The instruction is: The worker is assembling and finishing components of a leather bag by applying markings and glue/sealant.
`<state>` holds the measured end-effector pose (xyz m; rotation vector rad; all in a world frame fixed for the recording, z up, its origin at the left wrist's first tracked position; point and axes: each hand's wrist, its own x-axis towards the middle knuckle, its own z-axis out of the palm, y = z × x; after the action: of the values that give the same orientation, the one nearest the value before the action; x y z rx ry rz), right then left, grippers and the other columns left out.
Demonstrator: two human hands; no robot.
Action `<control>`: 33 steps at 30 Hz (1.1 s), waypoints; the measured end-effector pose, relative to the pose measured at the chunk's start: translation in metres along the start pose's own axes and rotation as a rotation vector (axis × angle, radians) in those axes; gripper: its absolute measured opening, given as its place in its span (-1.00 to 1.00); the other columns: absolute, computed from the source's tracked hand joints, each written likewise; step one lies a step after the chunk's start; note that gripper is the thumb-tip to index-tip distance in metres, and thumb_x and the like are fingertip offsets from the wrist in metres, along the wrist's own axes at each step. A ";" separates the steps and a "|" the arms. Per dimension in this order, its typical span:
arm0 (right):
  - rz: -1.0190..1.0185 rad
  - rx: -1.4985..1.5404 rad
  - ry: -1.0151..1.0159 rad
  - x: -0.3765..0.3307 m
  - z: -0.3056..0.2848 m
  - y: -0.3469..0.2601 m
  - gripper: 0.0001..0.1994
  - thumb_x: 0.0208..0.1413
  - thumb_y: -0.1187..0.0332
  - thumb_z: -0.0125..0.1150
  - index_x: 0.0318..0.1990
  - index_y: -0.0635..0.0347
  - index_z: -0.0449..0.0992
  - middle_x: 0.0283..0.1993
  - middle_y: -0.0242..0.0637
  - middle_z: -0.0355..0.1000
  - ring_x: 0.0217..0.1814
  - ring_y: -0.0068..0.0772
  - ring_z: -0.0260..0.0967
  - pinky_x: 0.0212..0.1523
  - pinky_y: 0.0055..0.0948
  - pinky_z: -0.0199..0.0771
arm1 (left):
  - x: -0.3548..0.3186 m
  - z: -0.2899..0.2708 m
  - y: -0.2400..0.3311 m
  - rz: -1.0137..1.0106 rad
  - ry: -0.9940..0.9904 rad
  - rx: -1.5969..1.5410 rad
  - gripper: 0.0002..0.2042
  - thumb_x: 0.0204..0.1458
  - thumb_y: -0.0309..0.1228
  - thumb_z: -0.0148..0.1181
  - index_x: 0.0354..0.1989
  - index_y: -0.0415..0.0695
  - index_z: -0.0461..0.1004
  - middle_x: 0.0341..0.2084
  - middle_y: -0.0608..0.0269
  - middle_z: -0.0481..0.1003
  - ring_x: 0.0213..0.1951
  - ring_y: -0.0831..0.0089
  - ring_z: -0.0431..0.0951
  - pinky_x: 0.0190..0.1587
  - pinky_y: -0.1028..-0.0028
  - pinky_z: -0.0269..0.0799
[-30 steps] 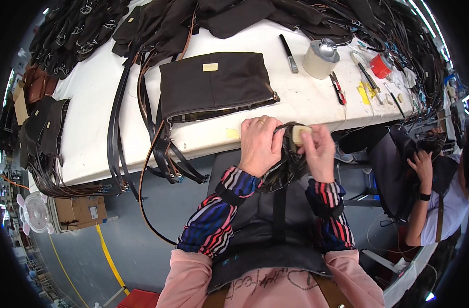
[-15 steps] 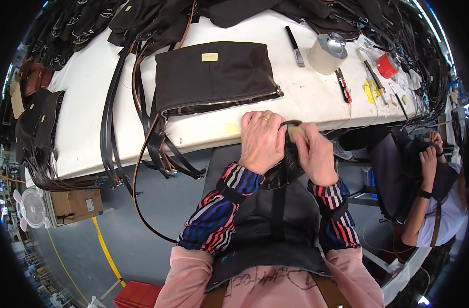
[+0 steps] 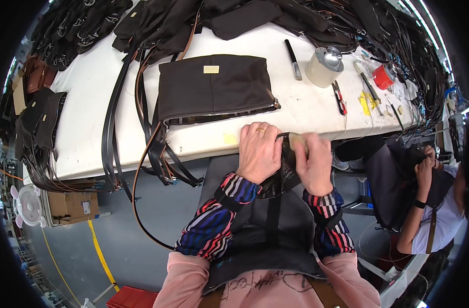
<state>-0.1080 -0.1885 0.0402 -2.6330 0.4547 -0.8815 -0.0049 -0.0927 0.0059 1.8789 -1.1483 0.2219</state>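
Close to the table's front edge, my left hand (image 3: 258, 154) grips a dark brown strip (image 3: 286, 167), fingers folded over it. Its upper end curves up between my two hands, and the rest hangs down over my dark apron (image 3: 250, 226). Pinched in my right hand (image 3: 315, 167) is a small pale yellow pad (image 3: 295, 140), held against the strip; motion blurs these fingertips. Just beyond my hands lies a dark brown zippered bag (image 3: 214, 90) with a pale label, its zip side facing me.
On the white table (image 3: 137, 123) are long black straps (image 3: 111, 118), a brush (image 3: 293, 59), a grey-white pot (image 3: 324, 66), a red-handled cutter (image 3: 339, 97) and a red tin (image 3: 383, 77). Dark bags crowd the back. A person (image 3: 434, 200) sits at the right, hands on dark material.
The table and bag sit a little lower in the picture. My left hand keeps its grip on the strip, while my right hand and the pad show motion blur.
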 end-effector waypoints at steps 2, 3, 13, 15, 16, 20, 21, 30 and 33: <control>-0.063 0.059 0.144 0.022 -0.002 -0.017 -0.92 0.01 0.48 0.11 -0.35 0.20 0.34 -0.47 -0.25 0.37 -0.46 -0.16 0.29 -0.31 -0.33 0.14 | 0.002 -0.001 0.000 0.016 -0.002 -0.007 -0.86 -0.19 -0.52 0.12 -0.42 -0.19 0.33 -0.45 0.12 0.36 -0.26 0.16 0.33 -0.16 0.27 0.14; -0.093 -0.034 0.059 0.028 0.008 -0.010 -0.90 0.00 0.48 0.12 -0.33 0.19 0.35 -0.47 -0.26 0.37 -0.45 -0.18 0.29 -0.31 -0.33 0.13 | 0.007 0.000 0.000 0.041 0.017 -0.006 -0.85 -0.19 -0.50 0.13 -0.42 -0.19 0.33 -0.45 0.11 0.35 -0.26 0.18 0.32 -0.16 0.28 0.14; -0.042 0.004 -0.022 0.009 0.000 -0.004 -0.90 0.00 0.48 0.11 -0.31 0.19 0.35 -0.45 -0.30 0.37 -0.41 -0.23 0.31 -0.26 -0.32 0.16 | 0.003 0.002 0.000 0.024 -0.015 -0.048 -0.87 -0.19 -0.50 0.11 -0.43 -0.17 0.33 -0.46 0.15 0.36 -0.28 0.18 0.32 -0.18 0.28 0.15; -0.125 0.044 0.029 0.025 0.014 -0.006 -0.90 0.00 0.47 0.11 -0.31 0.19 0.35 -0.45 -0.29 0.36 -0.41 -0.23 0.31 -0.27 -0.33 0.15 | 0.006 0.000 -0.002 0.033 0.023 -0.010 -0.86 -0.20 -0.51 0.11 -0.43 -0.17 0.33 -0.46 0.14 0.35 -0.27 0.17 0.32 -0.18 0.28 0.15; -0.110 0.001 -0.015 0.020 0.011 -0.003 -0.90 0.00 0.48 0.11 -0.31 0.18 0.35 -0.47 -0.30 0.36 -0.42 -0.24 0.30 -0.28 -0.33 0.15 | 0.006 -0.002 0.001 0.003 -0.002 -0.034 -0.86 -0.24 -0.53 0.13 -0.45 -0.18 0.34 -0.46 0.15 0.37 -0.28 0.14 0.34 -0.19 0.26 0.17; -0.133 -0.070 -0.100 -0.002 0.004 0.010 -0.88 -0.03 0.48 0.13 -0.32 0.18 0.35 -0.48 -0.35 0.34 -0.44 -0.27 0.30 -0.25 -0.32 0.13 | 0.006 0.000 0.000 0.011 -0.015 -0.049 -0.86 -0.22 -0.52 0.14 -0.43 -0.16 0.36 -0.47 0.16 0.37 -0.28 0.15 0.34 -0.19 0.28 0.16; -0.137 -0.068 -0.100 -0.004 0.002 0.010 -0.88 -0.03 0.48 0.13 -0.32 0.18 0.35 -0.48 -0.35 0.34 -0.44 -0.27 0.30 -0.25 -0.32 0.13 | 0.003 -0.001 0.000 0.011 -0.019 -0.046 -0.86 -0.21 -0.52 0.13 -0.43 -0.16 0.36 -0.47 0.17 0.37 -0.28 0.16 0.34 -0.18 0.29 0.16; -0.113 -0.061 -0.037 0.011 0.006 0.003 -0.91 0.01 0.48 0.10 -0.33 0.20 0.34 -0.48 -0.29 0.37 -0.42 -0.23 0.33 -0.27 -0.31 0.13 | 0.006 0.001 -0.002 0.028 -0.013 -0.046 -0.88 -0.18 -0.49 0.12 -0.44 -0.16 0.34 -0.47 0.16 0.37 -0.28 0.19 0.33 -0.18 0.29 0.15; -0.113 -0.051 -0.108 -0.002 0.001 0.010 -0.90 0.00 0.47 0.12 -0.33 0.19 0.33 -0.49 -0.28 0.36 -0.44 -0.23 0.32 -0.28 -0.32 0.13 | 0.003 0.000 -0.001 -0.003 -0.021 -0.047 -0.88 -0.22 -0.53 0.14 -0.45 -0.16 0.37 -0.48 0.18 0.38 -0.29 0.18 0.35 -0.18 0.30 0.16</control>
<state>-0.1111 -0.1959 0.0346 -2.7595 0.3078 -0.7647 -0.0028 -0.0946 0.0074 1.8458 -1.1553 0.1721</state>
